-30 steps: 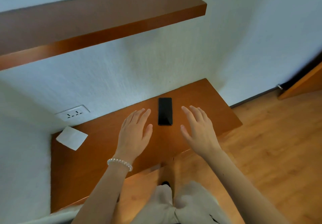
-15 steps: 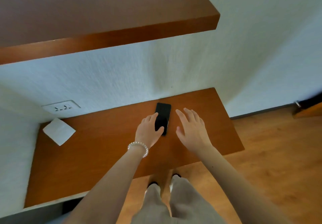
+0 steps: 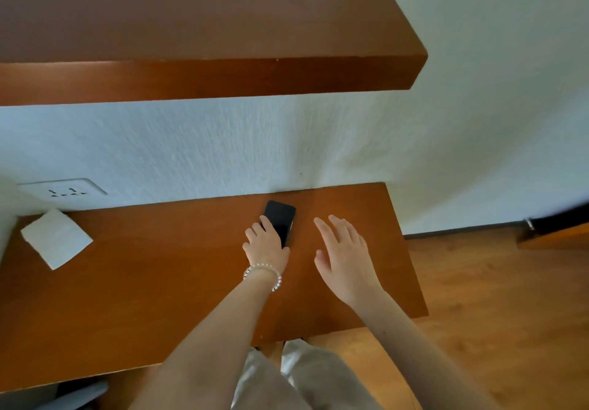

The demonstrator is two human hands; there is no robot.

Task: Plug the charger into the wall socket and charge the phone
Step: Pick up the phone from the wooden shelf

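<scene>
A black phone [image 3: 281, 221] lies screen up on the brown wooden desk [image 3: 159, 282], close to the wall. My left hand [image 3: 266, 245], with a pearl bracelet on the wrist, grips the phone's near left edge, fingers curled on it. Just right of the phone, my right hand [image 3: 342, 255] hovers with its fingers spread and nothing in it. A white wall socket [image 3: 62, 189] sits low on the wall at the far left, nothing plugged into it. No charger or cable shows in view.
A folded white paper napkin [image 3: 56, 238] lies on the desk's left end below the socket. A thick wooden shelf [image 3: 207, 74] juts out overhead. Wooden floor [image 3: 494, 314] lies to the right of the desk, and my legs stand at its front edge.
My left hand moved forward from beside the phone and closed on its near left edge. The view came closer to the desk. My right hand stayed spread beside the phone.
</scene>
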